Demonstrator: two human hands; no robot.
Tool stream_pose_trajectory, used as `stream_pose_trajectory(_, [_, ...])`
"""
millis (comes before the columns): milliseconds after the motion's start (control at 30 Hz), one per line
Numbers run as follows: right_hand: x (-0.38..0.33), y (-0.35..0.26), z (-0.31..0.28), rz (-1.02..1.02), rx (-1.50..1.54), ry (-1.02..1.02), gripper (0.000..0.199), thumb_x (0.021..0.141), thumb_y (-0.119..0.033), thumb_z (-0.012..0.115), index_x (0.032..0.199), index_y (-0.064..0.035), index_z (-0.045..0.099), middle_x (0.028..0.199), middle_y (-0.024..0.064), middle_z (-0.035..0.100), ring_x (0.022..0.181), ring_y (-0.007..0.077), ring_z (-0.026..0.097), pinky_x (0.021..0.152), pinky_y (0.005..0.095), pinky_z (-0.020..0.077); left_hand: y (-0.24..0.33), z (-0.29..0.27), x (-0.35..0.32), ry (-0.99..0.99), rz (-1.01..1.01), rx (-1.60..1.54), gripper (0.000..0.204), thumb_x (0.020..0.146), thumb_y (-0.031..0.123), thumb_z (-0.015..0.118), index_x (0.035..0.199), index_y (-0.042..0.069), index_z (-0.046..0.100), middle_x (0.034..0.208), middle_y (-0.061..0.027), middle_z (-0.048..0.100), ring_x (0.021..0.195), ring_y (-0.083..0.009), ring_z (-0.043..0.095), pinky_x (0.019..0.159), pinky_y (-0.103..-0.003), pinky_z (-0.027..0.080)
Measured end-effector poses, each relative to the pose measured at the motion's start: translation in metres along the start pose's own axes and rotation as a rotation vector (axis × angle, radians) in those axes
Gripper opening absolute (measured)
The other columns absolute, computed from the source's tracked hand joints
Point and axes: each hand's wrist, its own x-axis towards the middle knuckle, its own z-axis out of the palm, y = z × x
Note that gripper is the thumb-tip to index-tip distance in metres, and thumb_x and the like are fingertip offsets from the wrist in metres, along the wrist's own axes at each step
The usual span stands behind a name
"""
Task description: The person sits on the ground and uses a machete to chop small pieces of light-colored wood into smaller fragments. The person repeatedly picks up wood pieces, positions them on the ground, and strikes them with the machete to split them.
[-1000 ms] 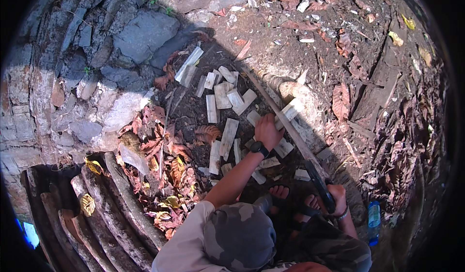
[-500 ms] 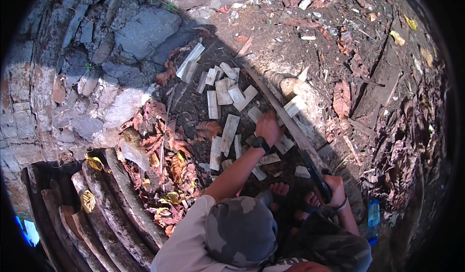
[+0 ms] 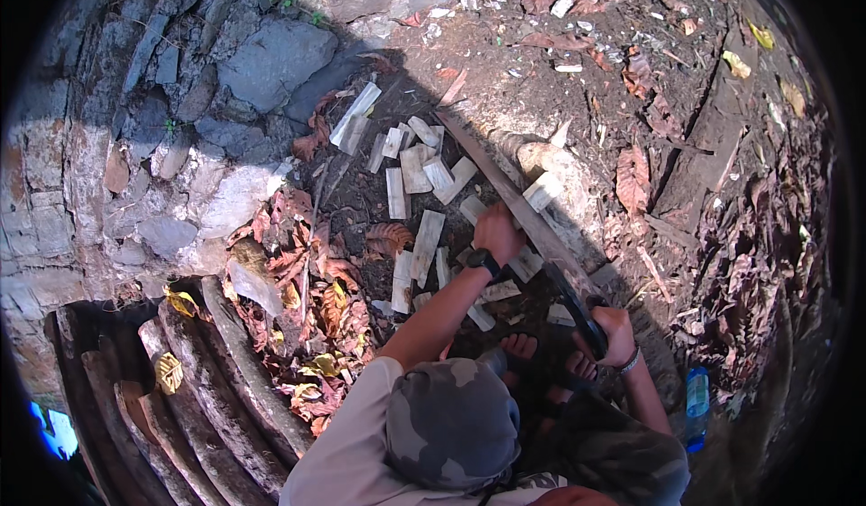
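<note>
My right hand [image 3: 615,336] is wrapped round the black handle of a long machete [image 3: 519,201]. Its dull brown blade slants away to the far left, its tip by the shadow's edge. Next to the blade, my left hand [image 3: 498,234], with a black watch at the wrist, has its fingers curled. They seem closed on a pale stick of wood [image 3: 543,191] that juts out past the blade above a log [image 3: 550,159]; the fingertips are hidden. Split wood pieces [image 3: 428,244] lie scattered on the soil to the left and below my left hand.
Stonework [image 3: 275,59] stands at the far left. Several logs [image 3: 239,362] lie side by side at lower left, beside dry leaves [image 3: 334,306]. A blue bottle [image 3: 696,407] is at lower right. A camouflage cap [image 3: 451,425] covers part of the lower middle, near feet in sandals.
My right hand and the machete have shifted slightly left and away from me. The left hand has moved only a little to the left.
</note>
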Motion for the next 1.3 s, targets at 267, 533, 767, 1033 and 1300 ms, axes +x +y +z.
stream_pose_trajectory(267, [-0.037, -0.002, 0.013, 0.106, 0.037, -0.007, 0.03, 0.072, -0.019, 0.078, 0.074, -0.005, 0.051, 0.065, 0.0126, 0.05, 0.059, 0.0352, 0.055, 0.053, 0.0427, 0.0415, 0.013, 0.004, 0.001, 0.014, 0.074, 0.023, 0.048, 0.071, 0.024, 0.081, 0.107, 0.001, 0.06, 0.097, -0.0192, 0.067, 0.094, -0.0392, 0.064, 0.084, -0.048, 0.051])
stream_pose_trajectory(533, [-0.003, 0.003, -0.019, -0.047, -0.048, 0.011, 0.031, 0.069, -0.021, 0.078, 0.069, -0.0067, 0.051, 0.061, 0.0105, 0.049, 0.053, 0.0337, 0.053, 0.049, 0.0412, 0.0411, -0.002, 0.013, 0.002, 0.06, -0.149, -0.043, 0.044, 0.071, 0.027, 0.081, 0.102, 0.001, 0.063, 0.093, -0.0222, 0.068, 0.091, -0.0422, 0.065, 0.081, -0.052, 0.051])
stream_pose_trajectory(767, [-0.077, 0.006, -0.045, 0.004, -0.02, -0.016, 0.03, 0.063, -0.018, 0.075, 0.062, -0.0084, 0.047, 0.055, 0.0088, 0.045, 0.049, 0.0325, 0.051, 0.047, 0.0394, 0.0382, 0.012, -0.009, 0.003, 0.06, -0.133, -0.024, 0.046, 0.071, 0.025, 0.082, 0.103, -0.001, 0.061, 0.097, -0.0242, 0.068, 0.091, -0.0432, 0.066, 0.08, -0.052, 0.053])
stream_pose_trajectory(1033, [-0.04, -0.011, -0.07, 0.005, -0.049, 0.004, 0.03, 0.059, -0.021, 0.076, 0.064, -0.0078, 0.05, 0.057, 0.0095, 0.047, 0.05, 0.0332, 0.052, 0.048, 0.0407, 0.0395, 0.004, -0.006, 0.006, 0.086, -0.157, -0.041, 0.049, 0.071, 0.022, 0.081, 0.107, -0.003, 0.059, 0.097, -0.0242, 0.068, 0.094, -0.0431, 0.064, 0.085, -0.051, 0.051])
stream_pose_trajectory(1300, [-0.085, -0.003, -0.054, -0.01, -0.078, -0.023, 0.035, 0.055, -0.022, 0.078, 0.061, -0.0089, 0.045, 0.053, 0.007, 0.042, 0.045, 0.0285, 0.05, 0.044, 0.0395, 0.036, 0.007, -0.002, 0.004, 0.051, -0.087, -0.01, 0.049, 0.068, 0.022, 0.082, 0.105, -0.001, 0.06, 0.095, -0.0224, 0.068, 0.094, -0.0401, 0.064, 0.087, -0.049, 0.048])
